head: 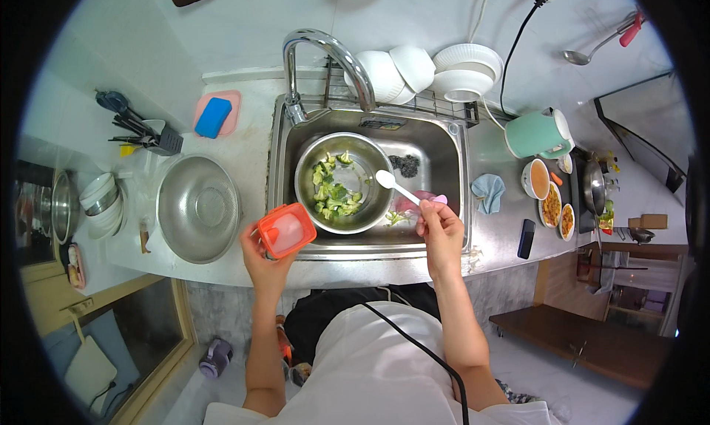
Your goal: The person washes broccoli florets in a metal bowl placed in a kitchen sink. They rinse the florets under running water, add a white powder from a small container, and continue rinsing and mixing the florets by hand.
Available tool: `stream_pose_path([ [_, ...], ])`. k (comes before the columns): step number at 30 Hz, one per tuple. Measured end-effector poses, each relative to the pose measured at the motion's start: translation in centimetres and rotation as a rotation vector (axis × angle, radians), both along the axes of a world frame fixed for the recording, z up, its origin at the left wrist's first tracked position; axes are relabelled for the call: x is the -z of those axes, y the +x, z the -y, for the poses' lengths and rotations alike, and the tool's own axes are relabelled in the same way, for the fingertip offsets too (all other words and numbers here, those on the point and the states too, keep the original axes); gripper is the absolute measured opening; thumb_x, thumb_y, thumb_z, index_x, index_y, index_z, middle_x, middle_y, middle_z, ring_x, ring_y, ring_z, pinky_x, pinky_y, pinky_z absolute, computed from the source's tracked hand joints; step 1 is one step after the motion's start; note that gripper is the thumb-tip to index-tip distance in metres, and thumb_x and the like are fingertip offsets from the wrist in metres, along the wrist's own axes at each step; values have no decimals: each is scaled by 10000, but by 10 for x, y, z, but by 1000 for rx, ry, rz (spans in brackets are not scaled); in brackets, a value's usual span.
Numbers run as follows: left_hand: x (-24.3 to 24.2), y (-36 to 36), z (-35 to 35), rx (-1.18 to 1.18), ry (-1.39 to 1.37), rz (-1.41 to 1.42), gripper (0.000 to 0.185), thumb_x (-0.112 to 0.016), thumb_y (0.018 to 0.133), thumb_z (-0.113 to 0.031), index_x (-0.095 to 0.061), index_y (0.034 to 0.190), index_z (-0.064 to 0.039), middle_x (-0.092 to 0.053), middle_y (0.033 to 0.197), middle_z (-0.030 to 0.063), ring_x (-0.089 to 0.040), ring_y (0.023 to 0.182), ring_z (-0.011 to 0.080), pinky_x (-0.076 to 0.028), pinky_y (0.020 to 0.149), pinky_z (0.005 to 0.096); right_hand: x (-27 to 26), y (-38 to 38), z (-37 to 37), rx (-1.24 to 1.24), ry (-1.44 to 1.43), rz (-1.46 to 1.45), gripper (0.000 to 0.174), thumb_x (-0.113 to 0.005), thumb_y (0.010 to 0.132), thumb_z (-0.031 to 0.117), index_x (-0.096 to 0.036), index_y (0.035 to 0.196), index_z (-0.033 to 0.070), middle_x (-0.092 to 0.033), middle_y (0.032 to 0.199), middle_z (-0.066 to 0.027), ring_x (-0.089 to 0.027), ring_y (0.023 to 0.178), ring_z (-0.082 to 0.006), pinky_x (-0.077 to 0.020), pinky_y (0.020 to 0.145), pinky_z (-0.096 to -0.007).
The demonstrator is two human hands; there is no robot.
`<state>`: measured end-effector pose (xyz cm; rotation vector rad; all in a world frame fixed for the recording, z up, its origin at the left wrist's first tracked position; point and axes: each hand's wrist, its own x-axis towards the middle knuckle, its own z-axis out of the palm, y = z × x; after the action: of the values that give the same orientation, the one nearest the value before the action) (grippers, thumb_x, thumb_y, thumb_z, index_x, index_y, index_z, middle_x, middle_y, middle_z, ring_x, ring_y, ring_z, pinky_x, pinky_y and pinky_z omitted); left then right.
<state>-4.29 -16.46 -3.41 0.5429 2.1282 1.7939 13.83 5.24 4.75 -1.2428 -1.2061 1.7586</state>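
Note:
My left hand (269, 264) grips an orange plastic container (288, 232) with white powder or grains inside. It is held over the sink's front edge, left of a steel bowl (383, 203). My right hand (444, 234) pinches the handle of a white plastic spoon (400, 188), whose head hangs over the bowl's right rim. Whether the spoon carries anything is hard to tell. Cut broccoli florets (335, 197) lie in the bowl, mostly toward its left and front. The bowl stands in the stainless steel sink (438, 148).
A chrome faucet (327, 40) arches over the sink's back. Dark steel wool (406, 165) and green scraps (396, 218) lie in the basin. A steel colander (194, 225) sits left. At right are a blue cloth (488, 193), a phone (526, 239), a mint kettle (535, 135) and filled dishes (550, 206).

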Motion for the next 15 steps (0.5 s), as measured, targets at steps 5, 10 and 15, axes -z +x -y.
stream_pose_path([
  [5,5,0,-10,55,10,-51,828,-896,643,-60,-389,1298,-42,-573,1238,138,-597,1111,219,-528,893,342,-20,-1,17,-220,-40,60,125,-646,932,136,-669,884,22,-566,652,20,-475,570,-45,-374,553,-197],
  [10,2,8,-24,154,25,-45,821,-897,634,-54,-405,1291,-49,-550,1224,114,-595,1107,216,-519,899,343,-15,-20,45,-356,27,108,106,-677,919,109,-651,870,19,-547,622,60,-435,541,-6,-348,499,-186],
  [15,-6,18,-35,229,102,45,829,-902,634,-61,-399,1293,-46,-524,1237,107,-585,1118,211,-512,928,355,0,-24,51,-496,169,258,256,-753,871,181,-658,985,-28,-514,639,54,-406,533,-24,-346,475,-213],
])
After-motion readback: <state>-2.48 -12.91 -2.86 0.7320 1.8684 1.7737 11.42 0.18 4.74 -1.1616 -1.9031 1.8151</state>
